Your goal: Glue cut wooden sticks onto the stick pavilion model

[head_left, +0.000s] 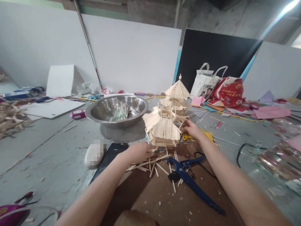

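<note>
A pagoda model built of thin wooden sticks (168, 117) stands on the grey floor ahead of me. My left hand (138, 152) rests at its lower left base, fingers curled over loose wooden sticks (150, 163) lying there. My right hand (191, 128) reaches the model's right side, fingers pinched against the lower roof edge. Blue-handled cutters (188, 175) lie on the brown board (164, 201) between my forearms.
A steel bowl (138, 110) holding wrapped sticks sits behind the model. A black phone (110, 155) and a white object lie at left. Bags (218, 86), coloured paper, white boards and a stick pile (9, 117) ring the floor. A black cable (244, 150) lies at right.
</note>
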Available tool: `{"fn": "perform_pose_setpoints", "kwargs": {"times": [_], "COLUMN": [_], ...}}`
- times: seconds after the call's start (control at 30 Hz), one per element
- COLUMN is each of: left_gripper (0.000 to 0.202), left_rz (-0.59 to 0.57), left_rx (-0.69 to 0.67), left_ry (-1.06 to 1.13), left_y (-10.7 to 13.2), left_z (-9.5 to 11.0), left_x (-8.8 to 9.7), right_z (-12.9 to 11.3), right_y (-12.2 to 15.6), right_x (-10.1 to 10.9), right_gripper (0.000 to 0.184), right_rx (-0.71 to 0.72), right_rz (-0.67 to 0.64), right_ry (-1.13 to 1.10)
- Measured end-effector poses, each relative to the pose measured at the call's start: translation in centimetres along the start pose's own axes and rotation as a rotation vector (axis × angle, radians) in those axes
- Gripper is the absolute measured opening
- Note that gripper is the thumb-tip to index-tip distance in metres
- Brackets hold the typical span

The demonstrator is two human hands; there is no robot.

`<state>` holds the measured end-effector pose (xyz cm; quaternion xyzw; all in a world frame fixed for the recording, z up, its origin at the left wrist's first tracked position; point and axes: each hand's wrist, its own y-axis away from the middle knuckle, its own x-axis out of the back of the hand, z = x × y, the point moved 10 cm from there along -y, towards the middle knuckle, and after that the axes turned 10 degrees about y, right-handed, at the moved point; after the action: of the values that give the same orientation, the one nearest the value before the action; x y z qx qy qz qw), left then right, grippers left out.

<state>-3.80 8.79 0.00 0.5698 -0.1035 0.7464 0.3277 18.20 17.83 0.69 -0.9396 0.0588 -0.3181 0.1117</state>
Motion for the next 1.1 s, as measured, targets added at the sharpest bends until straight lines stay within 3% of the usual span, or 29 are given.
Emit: {"fn": "perform_pose_setpoints", "kwargs": {"times": [0.37, 0.67, 0.83, 0.97, 1.1], "left_gripper": [0.041, 0.04, 0.041, 0.041, 0.043], "left_rz": [0.032, 0.053, 0.153, 0.182, 0.142], "left_rx": [0.054, 0.119, 0.129, 0.186, 0.275], "left_ry": [0.068, 0.165, 0.225, 0.34, 0.505], "left_y": [0.3, 0.0, -0.3, -0.3, -0.3], "left_z": [-0.6, -2.5, -4.0, -5.4, -6.5], "left_x": [0.9, 1.1, 1.8, 1.9, 0.9], "right_z": [-1.7, -1.7, -1.6, -3.2, -5.1], "right_y": [1.3, 3.0, 3.3, 4.5, 5.6], "right_x": [0.5, 0.7, -0.1, 0.0, 0.3], "right_gripper": [0.02, 0.027, 0.038, 0.044, 0.035], "right_rx": [-0.067, -0.047, -0.032, -0.015, 0.02], "right_rz": [-0.082, -0.082, -0.062, -0.03, -0.019], "right_ry": [-0.01, 0.039, 0.041, 0.14, 0.269]}}
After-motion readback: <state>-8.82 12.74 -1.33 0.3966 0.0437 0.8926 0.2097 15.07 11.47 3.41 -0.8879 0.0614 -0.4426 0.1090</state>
